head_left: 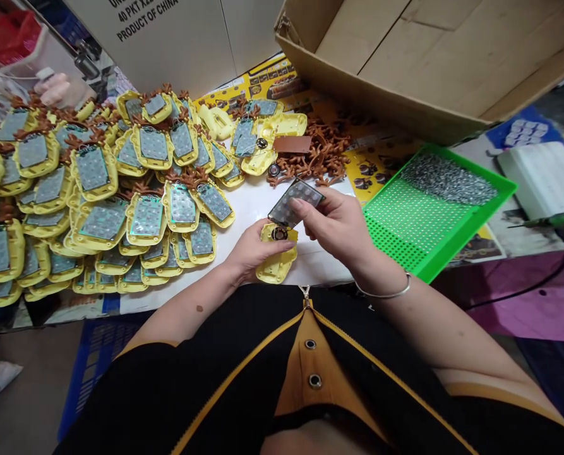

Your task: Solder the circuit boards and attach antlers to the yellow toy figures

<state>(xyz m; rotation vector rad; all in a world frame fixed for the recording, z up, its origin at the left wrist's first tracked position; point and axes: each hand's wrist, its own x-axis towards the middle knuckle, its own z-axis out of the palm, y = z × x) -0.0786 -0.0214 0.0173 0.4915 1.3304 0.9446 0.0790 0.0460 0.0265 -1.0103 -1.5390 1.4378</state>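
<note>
My left hand (253, 253) grips a yellow plastic shell (275, 268) close to my body, its thumb lying across the front. A small round black speaker (279, 234) sits in the upper part of that shell. Just above it, my right hand (336, 218) pinches a dark circuit board (295, 201) with a grey dotted pad face, held tilted over the shell's top end. Whether the board touches the shell I cannot tell. Beyond my hands lies a pile of brown antler-shaped pieces (322, 151), with a reddish-brown board (292, 145) at its edge.
Several yellow shells with grey-faced boards (151, 148) are heaped across the left. On the right, a green perforated tray (395, 234) holds small metal screws (447, 177). A large cardboard box (386, 101) stands behind. A power screwdriver (554, 221) and its cable are at the far right.
</note>
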